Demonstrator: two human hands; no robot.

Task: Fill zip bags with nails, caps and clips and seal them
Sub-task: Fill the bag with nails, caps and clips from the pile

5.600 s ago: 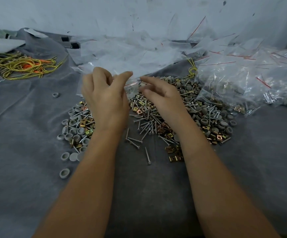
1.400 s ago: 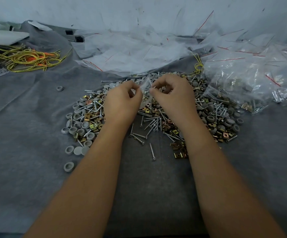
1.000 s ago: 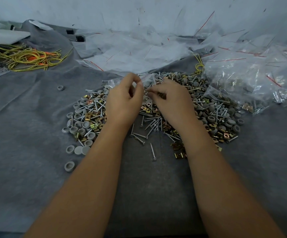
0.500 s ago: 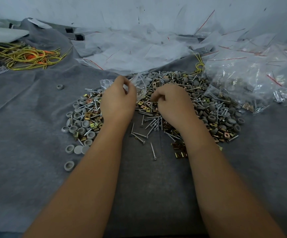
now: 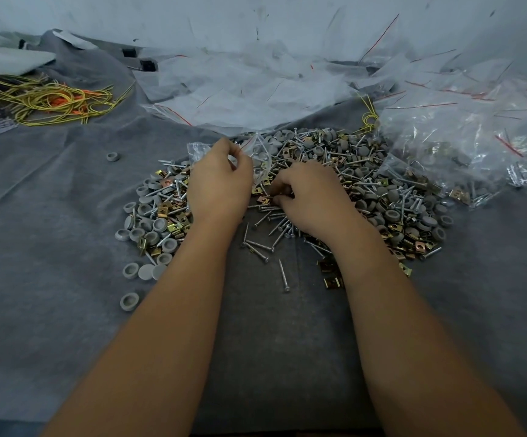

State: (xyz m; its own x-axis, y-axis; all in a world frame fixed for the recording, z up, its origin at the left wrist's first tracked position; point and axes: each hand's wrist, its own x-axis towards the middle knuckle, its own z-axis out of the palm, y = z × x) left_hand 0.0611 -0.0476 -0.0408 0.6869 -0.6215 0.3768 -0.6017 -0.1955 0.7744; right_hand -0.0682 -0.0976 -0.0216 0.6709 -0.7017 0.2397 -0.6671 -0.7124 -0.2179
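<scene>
Since a moment ago my right hand (image 5: 311,197) has come down off the bag's mouth into the heap at the centre of the frame, while my left hand (image 5: 219,184) has kept the small zip bag (image 5: 257,152) and sunk a little toward the pile.

Largest first: the grey cloth (image 5: 50,231) covers the whole work surface from edge to edge. Across the upper middle lies a drift of empty zip bags (image 5: 249,93) with red seal lines, and at the upper right a mound of filled bags (image 5: 464,146), glinting with metal inside. In the upper left sits a tangle of yellow and orange cords (image 5: 50,100).

At the centre spreads the mixed heap: grey caps (image 5: 394,212) thickest on the right and along the left fringe, brass-coloured clips (image 5: 173,228) scattered through it, and silver nails (image 5: 268,238) lying loose toward the lower middle between my wrists. One lone cap (image 5: 112,156) sits apart at the left of the heap.

My left fingers are curled and pinch the clear bag by its edge, its body puffed open just above my knuckles, over the far side of the heap. My right fingers are bent down with thumb and fingertips drawn together on a small piece in the pile; which piece I cannot tell.
</scene>
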